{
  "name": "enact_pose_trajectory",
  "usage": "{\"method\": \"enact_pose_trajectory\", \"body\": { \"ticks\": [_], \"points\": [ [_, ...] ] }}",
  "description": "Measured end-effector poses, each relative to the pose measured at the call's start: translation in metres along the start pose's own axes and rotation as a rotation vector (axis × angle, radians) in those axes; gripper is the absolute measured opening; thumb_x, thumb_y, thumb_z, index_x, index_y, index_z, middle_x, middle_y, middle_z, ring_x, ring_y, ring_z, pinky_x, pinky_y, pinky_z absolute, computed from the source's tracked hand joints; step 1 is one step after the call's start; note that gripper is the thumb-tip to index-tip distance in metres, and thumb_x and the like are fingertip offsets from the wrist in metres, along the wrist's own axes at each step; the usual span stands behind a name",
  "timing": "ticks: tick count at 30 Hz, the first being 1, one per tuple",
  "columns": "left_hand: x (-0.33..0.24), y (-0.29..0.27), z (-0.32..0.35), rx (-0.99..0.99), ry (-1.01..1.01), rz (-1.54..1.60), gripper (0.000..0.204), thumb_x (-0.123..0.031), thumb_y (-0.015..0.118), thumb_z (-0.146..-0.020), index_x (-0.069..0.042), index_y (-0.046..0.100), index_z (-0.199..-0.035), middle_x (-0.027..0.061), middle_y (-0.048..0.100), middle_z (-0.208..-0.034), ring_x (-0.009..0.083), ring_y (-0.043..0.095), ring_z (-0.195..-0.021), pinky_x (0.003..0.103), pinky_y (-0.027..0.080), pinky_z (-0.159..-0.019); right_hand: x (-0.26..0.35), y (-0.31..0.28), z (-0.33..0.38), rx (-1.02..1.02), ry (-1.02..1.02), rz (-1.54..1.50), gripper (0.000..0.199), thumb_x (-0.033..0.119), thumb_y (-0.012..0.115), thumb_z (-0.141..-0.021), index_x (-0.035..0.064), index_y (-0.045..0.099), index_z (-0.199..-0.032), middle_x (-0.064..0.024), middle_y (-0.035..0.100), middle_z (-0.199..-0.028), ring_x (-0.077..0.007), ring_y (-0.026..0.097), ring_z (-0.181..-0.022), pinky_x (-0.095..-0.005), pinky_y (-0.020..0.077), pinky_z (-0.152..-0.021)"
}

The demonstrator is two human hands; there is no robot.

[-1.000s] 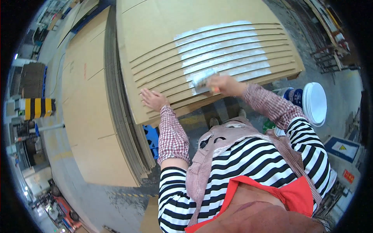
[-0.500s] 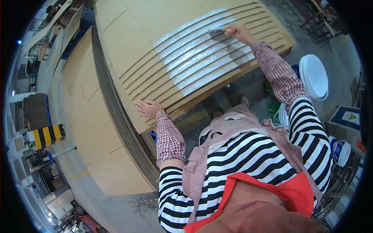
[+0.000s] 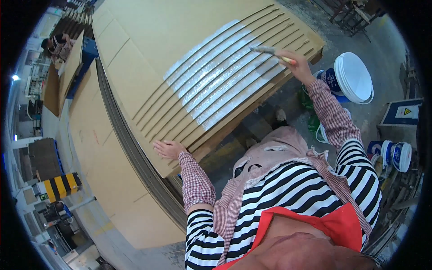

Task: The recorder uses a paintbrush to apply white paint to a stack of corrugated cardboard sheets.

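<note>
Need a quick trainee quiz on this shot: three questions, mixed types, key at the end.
1. Which hand holds the brush?
2. True or false: the left hand lies on the white patch.
3. Where is the largest white bucket?
A) to the person's left
B) to the person's right
C) on the cardboard

Key:
1. The right hand.
2. False; it rests on bare cardboard.
3. B

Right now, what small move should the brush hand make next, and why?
Perhaps sweep the brush left across the white coating: the right hand holds it with bristles pointing left near the coating's right edge, and the left hand rests on the cardboard, off the coating.
</note>
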State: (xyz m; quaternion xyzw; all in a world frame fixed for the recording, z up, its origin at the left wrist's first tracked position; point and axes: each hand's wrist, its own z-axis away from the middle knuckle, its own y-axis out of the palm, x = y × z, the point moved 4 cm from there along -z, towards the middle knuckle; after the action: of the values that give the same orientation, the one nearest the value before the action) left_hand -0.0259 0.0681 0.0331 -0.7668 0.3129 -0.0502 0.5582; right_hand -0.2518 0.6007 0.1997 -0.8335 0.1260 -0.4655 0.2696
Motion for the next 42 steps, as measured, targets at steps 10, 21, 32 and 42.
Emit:
{"method": "enact_pose_trajectory", "body": {
  "ticks": [10, 21, 32, 42],
  "points": [
    [0.003, 0.001, -0.001, -0.083, 0.039, -0.032, 0.049, -0.03, 0.038, -0.095, -0.007, 0.046, -0.138, 0.0112, 0.044, -0.144, 0.0298, 0.04, -0.132, 0.047, 0.029, -0.107, -0.027, -0.009, 0.058, 0.204, -0.045, 0.09, 0.024, 0.01, 0.066, -0.083, 0.0058, 0.064, -0.106, -0.013, 0.063, -0.097, -0.0299, 0.063, -0.09, -0.0354, 0.049, -0.076],
    [0.023, 0.02, -0.012, 0.009, 0.04, -0.167, 0.049, -0.022, 0.036, -0.096, -0.002, 0.04, -0.139, 0.0167, 0.041, -0.144, 0.0321, 0.037, -0.133, 0.044, 0.029, -0.109, -0.065, -0.123, 0.257, -0.659, 0.736, -0.185, 0.024, 0.008, 0.061, -0.091, 0.004, 0.064, -0.114, -0.0039, 0.064, -0.099, -0.0096, 0.06, -0.084, -0.0222, 0.048, -0.075],
    [0.054, 0.068, -0.031, 0.089, 0.42, -0.797, 0.045, -0.024, 0.032, -0.101, -0.004, 0.034, -0.141, 0.0193, 0.03, -0.149, 0.0363, 0.03, -0.138, 0.049, 0.036, -0.105, -0.133, -0.117, 0.509, -0.745, 1.353, 0.573, 0.018, 0.016, 0.068, -0.084, 0.0094, 0.069, -0.101, -0.0126, 0.057, -0.098, -0.0284, 0.06, -0.088, -0.0365, 0.0488, -0.078],
    [0.038, 0.039, -0.005, 0.137, 0.709, -1.231, 0.047, -0.026, 0.038, -0.096, -0.003, 0.04, -0.137, 0.0234, 0.034, -0.145, 0.0404, 0.029, -0.136, 0.051, 0.02, -0.114, -0.266, -0.11, 0.569, -0.779, 1.295, 0.836, 0.028, 0.017, 0.059, -0.089, 0.0063, 0.064, -0.114, -0.0204, 0.06, -0.108, -0.0354, 0.056, -0.106, -0.0423, 0.0453, -0.091]
  ]
}}
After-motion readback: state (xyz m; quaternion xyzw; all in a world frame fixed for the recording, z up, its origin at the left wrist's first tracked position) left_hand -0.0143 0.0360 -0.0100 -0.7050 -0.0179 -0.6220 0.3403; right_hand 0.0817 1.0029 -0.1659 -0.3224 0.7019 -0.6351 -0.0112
